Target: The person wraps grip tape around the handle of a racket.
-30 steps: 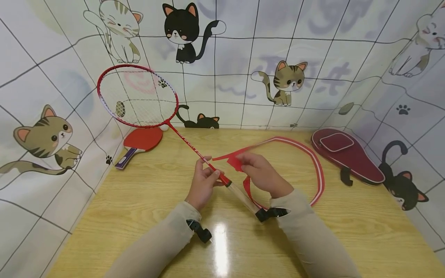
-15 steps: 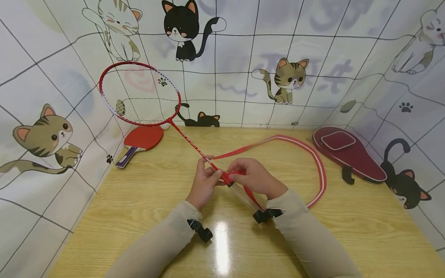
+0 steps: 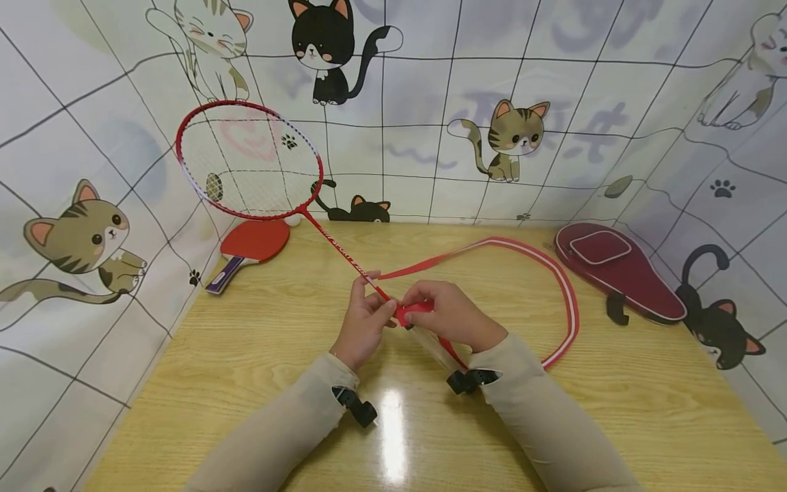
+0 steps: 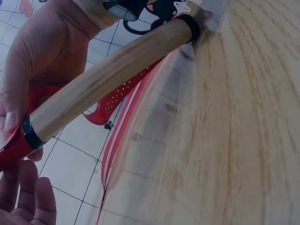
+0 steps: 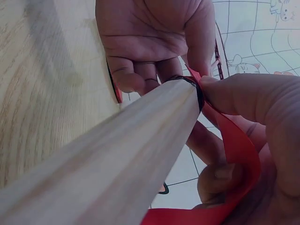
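Note:
A red badminton racket (image 3: 339,249) slants up to the left with its head raised, its handle end toward me. My left hand (image 3: 358,331) grips it at the lower shaft, just above the handle. The handle is bare wood (image 4: 110,77) with black bands at both ends. Fingers and thumb of my right hand (image 3: 458,314) pinch the end of a red grip tape (image 5: 239,145) against the cone at the handle's top. The rest of the tape (image 3: 570,301), red with a white stripe, loops over the table to the right. Small holes dot part of it in the left wrist view.
A red table tennis bat (image 3: 261,240) lies at the back left, a white ball (image 3: 293,219) behind it. At the back right lies a maroon bat case (image 3: 599,256) with a black strap (image 3: 617,309). A cat-print cloth (image 3: 418,171) stands behind the wooden table (image 3: 264,362).
My right hand has moved down and left, bringing the tape's end from beside the racket onto the top of the handle. The left hand keeps its hold, nearly still.

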A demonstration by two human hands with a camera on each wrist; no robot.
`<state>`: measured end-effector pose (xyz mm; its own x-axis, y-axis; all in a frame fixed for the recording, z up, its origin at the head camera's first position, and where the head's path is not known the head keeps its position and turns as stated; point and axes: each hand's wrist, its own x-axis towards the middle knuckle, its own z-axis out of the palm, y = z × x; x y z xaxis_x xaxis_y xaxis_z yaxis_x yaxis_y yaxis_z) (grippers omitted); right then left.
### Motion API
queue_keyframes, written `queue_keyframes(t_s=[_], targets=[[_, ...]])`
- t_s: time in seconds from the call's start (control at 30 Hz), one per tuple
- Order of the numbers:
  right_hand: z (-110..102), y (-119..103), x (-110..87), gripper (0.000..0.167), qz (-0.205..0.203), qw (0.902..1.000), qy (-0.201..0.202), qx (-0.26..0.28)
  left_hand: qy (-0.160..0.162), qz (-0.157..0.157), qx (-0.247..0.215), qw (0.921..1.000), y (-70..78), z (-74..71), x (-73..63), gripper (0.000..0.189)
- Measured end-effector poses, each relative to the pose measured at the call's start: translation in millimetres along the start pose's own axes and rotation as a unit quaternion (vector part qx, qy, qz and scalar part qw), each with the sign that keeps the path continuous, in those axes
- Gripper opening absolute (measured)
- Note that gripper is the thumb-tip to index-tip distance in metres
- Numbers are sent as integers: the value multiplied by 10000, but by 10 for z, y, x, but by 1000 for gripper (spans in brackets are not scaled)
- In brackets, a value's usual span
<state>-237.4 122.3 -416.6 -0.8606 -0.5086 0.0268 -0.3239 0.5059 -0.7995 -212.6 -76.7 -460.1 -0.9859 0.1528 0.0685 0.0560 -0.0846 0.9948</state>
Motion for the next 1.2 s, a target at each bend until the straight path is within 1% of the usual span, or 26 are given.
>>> queue_keyframes(t_s=[0.2, 0.27, 0.37, 0.47, 0.63, 0.83, 1.0, 1.13, 1.2], targets=[[-13, -12, -5, 16, -60, 10000, 19, 46, -277, 32, 70, 9996, 21, -16, -6, 78], [-11, -6, -2, 16, -88, 9999, 35, 62, -353, 92, 44, 9993, 18, -20, -4, 81], [-4, 5, 3, 17, -112, 9999, 40, 125, -426, 161, -125, 9989, 9, -24, 5, 82], [1, 16, 11, 17, -152, 9997, 36, 212, -441, 201, -247, 9985, 2, -24, 14, 83], [-5, 41, 17, 16, -283, 9993, -21, 238, -450, 146, -361, 9982, -5, -25, 24, 82], [-28, 55, 9, 15, -402, 9987, -91, 300, -505, 168, -355, 9980, -1, -29, 33, 85], [-36, 60, 8, 17, -339, 9987, -163, 340, -515, 134, -266, 9982, 18, -32, 24, 86], [-22, 54, 11, 18, -156, 9977, -293, 589, -454, 74, -216, 9987, 22, -31, 24, 84], [-14, 44, 14, 18, -93, 9978, -287, 594, -403, 46, -182, 9990, 20, -33, 29, 82]])
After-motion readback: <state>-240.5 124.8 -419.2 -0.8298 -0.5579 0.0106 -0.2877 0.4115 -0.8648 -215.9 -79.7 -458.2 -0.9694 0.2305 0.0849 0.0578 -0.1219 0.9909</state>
